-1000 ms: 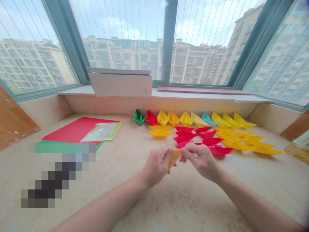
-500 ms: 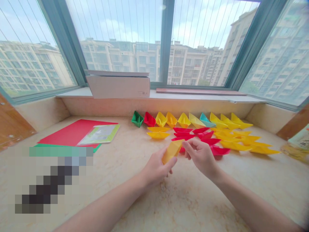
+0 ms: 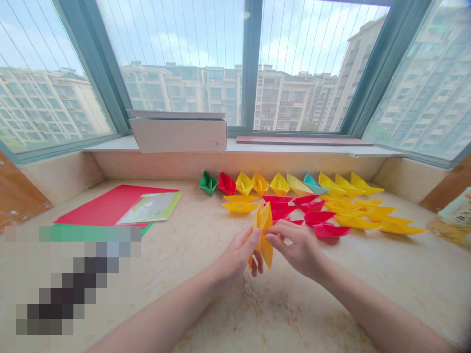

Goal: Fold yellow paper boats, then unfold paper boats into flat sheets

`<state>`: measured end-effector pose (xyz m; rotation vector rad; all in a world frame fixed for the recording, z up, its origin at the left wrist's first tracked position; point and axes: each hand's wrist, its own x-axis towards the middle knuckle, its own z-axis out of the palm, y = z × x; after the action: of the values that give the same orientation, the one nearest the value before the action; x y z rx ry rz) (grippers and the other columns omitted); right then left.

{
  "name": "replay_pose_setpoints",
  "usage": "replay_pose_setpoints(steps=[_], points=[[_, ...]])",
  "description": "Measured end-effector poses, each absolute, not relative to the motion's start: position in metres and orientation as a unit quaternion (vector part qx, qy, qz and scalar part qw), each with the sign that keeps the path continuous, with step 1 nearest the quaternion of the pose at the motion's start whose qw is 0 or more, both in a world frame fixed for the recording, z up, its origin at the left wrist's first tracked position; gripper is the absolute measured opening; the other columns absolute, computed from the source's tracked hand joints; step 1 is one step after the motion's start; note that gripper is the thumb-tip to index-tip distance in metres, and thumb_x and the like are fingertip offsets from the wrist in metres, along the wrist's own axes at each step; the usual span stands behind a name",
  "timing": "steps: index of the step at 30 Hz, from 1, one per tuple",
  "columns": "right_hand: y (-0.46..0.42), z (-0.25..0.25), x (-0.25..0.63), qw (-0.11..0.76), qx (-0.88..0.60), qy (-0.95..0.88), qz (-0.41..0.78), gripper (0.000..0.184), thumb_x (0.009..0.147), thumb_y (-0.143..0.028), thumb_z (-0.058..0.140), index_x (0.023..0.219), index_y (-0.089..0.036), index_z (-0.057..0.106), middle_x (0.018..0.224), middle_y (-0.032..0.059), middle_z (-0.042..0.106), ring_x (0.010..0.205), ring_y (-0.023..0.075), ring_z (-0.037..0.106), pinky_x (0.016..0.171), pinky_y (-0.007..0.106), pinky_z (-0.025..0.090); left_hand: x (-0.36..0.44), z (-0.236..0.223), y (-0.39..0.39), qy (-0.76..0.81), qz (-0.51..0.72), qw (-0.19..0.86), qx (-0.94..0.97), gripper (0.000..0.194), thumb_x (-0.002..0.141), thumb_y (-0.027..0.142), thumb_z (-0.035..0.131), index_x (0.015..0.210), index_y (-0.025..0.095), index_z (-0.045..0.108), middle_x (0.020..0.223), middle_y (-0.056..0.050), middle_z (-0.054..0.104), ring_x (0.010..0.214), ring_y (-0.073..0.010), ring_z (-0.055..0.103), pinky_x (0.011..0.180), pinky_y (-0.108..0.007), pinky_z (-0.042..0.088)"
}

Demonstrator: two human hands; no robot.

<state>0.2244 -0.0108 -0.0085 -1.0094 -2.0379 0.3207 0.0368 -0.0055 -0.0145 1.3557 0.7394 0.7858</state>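
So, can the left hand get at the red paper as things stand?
Probably not right away: the left hand is holding folded yellow paper, and the plastic packet covers part of the red paper. The rest looks uncovered.

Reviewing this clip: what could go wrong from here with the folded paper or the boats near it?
Two possible risks:

1. The left hand grips the yellow folded paper while the right hand touches its side; uneven pulling might tear or crease it.

2. Several red paper boats sit just beyond the hands, so reaching forward might knock them.
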Motion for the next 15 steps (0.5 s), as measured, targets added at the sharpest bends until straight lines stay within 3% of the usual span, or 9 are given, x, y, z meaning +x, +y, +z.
replay_pose_setpoints(steps=[5,9,15], points=[[-0.0115,-0.0053,0.2234,0.404,-0.426,-0.795,0.151,0.025,0.097,-0.038,0.054,0.095,-0.020,0.072,0.090,0.0072,0.070,0.082,0.0200,0.066,0.072,0.032,0.052,0.0363,-0.0140,-0.0066,0.306,0.335,0.669,0.589,0.057,0.093,0.066,0.039,0.118,0.017,0.052,0.085,-0.004,0.061,0.052,-0.0110,0.057,0.042,-0.022,0.042],[-0.0133,-0.0027,0.2200,0.403,-0.414,-0.801,0.158,0.023,0.094,-0.039,0.059,0.101,-0.022,0.072,0.107,0.0089,0.067,0.103,0.0242,0.062,0.090,0.037,0.051,0.0355,-0.0170,-0.0049,0.302,0.322,0.679,0.586,0.058,0.092,0.065,0.040,0.122,0.017,0.051,0.078,-0.002,0.059,0.055,-0.0132,0.058,0.043,-0.022,0.042],[-0.0129,-0.0048,0.2196,0.403,-0.424,-0.798,0.148,0.022,0.091,-0.038,0.064,0.106,-0.025,0.072,0.117,0.0092,0.063,0.114,0.0273,0.059,0.097,0.043,0.049,0.0373,-0.0203,-0.0052,0.297,0.330,0.683,0.580,0.064,0.093,0.067,0.034,0.126,0.015,0.051,0.075,-0.003,0.058,0.056,-0.0151,0.058,0.042,-0.023,0.042]])
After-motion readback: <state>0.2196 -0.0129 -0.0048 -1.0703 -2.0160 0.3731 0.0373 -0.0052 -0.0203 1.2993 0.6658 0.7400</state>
